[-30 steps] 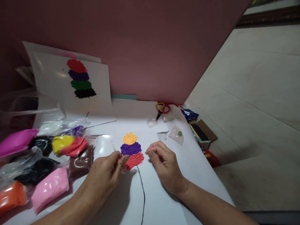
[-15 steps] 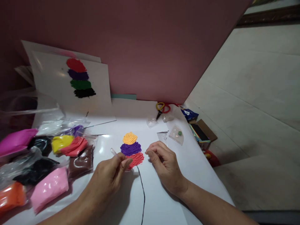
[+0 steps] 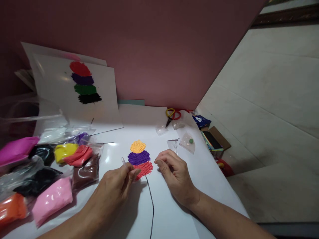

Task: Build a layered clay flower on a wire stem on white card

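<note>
My left hand (image 3: 119, 182) is closed in a pinch on a clear plastic modelling tool (image 3: 123, 160), whose rounded end sticks up past the fingers. Before it on a white sheet (image 3: 174, 205) lies a flower-like shape in textured clay: a yellow-orange tuft (image 3: 138, 146), a purple band (image 3: 139, 157) and a red band (image 3: 146, 170). The left fingers cover part of the red band. A thin black clay line (image 3: 152, 202) runs down from it. Just right of the red band, my right hand (image 3: 174, 176) rests with thumb and fingertips pressed together; whatever they hold is too small to name.
Bagged clay packs, such as a pink one (image 3: 53, 200) and a brown one (image 3: 86, 172), crowd the left. A card with finished clay work (image 3: 104, 93) leans behind. Scissors (image 3: 170, 116) and a small bag with green clay (image 3: 188, 143) lie right. The table edge (image 3: 224, 181) drops off beyond.
The clear tool in my left hand has tipped slightly, its free end shifting a little to the right. My right hand stays in nearly the same place.
</note>
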A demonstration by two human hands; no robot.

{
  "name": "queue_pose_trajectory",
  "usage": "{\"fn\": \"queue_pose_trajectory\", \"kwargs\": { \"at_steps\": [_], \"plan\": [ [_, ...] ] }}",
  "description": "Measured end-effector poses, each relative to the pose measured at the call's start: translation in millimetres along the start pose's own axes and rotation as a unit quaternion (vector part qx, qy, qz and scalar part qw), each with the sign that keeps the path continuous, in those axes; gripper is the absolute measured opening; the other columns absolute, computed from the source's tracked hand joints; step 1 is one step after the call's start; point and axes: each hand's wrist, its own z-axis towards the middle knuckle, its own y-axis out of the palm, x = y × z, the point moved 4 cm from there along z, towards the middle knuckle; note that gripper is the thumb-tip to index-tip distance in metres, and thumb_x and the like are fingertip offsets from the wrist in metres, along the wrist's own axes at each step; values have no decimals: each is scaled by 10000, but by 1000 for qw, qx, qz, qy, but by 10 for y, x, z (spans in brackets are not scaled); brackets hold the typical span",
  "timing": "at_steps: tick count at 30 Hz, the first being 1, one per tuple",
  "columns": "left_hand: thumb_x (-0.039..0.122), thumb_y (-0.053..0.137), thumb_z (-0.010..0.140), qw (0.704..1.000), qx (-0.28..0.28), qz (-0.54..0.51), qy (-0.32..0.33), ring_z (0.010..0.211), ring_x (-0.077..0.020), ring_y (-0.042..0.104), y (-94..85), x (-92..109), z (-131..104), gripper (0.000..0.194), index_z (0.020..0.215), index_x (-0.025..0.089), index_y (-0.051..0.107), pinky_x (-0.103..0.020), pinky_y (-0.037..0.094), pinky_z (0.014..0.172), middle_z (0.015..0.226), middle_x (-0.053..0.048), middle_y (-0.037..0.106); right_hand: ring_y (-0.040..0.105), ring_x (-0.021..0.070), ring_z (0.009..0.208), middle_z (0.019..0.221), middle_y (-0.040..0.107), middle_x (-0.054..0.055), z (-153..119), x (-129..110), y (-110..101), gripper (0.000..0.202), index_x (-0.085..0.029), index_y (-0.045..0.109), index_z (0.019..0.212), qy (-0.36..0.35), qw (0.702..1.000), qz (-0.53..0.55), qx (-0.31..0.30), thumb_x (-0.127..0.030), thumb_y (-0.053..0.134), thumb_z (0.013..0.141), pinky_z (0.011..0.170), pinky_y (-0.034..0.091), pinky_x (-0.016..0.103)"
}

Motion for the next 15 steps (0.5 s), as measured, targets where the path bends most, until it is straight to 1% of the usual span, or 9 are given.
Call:
{"fn": "queue_pose_trajectory", "kwargs": {
  "at_steps": [2, 7, 11, 15],
  "plan": [
    [351, 329, 925, 1000, -5, 3, 3, 461, -123, 487, -5, 6, -5, 309, 687, 208, 464, -228, 356, 495, 529, 30, 544, 545, 147, 750, 856, 570, 40, 0, 2, 0, 194, -192, 593, 788, 1, 1000, 1, -1, -226, 481, 942, 659, 468, 287],
    [352, 313, 927, 1000, -8, 24, -19, 486, -133, 502, -12, -18, -8, 309, 699, 207, 463, -240, 356, 517, 552, 20, 552, 538, 141, 750, 860, 569, 39, -3, 16, 2, 192, -188, 593, 787, 2, 1000, 9, 1, -220, 485, 942, 660, 466, 282],
    [350, 281, 929, 998, -28, 48, -3, 468, -131, 469, 0, -41, 6, 320, 728, 201, 479, -240, 331, 502, 536, 23, 530, 532, 137, 750, 862, 567, 37, -11, 25, 4, 185, -186, 591, 787, 3, 1000, 7, 0, -215, 490, 940, 656, 464, 277],
    [343, 261, 937, 997, -40, 68, -7, 475, -135, 475, -1, -69, 3, 334, 730, 197, 477, -246, 330, 507, 544, 14, 538, 528, 133, 738, 855, 563, 34, -17, 20, 0, 189, -185, 588, 782, 0, 1000, 6, 1, -214, 491, 942, 653, 459, 277]
  ]
}}
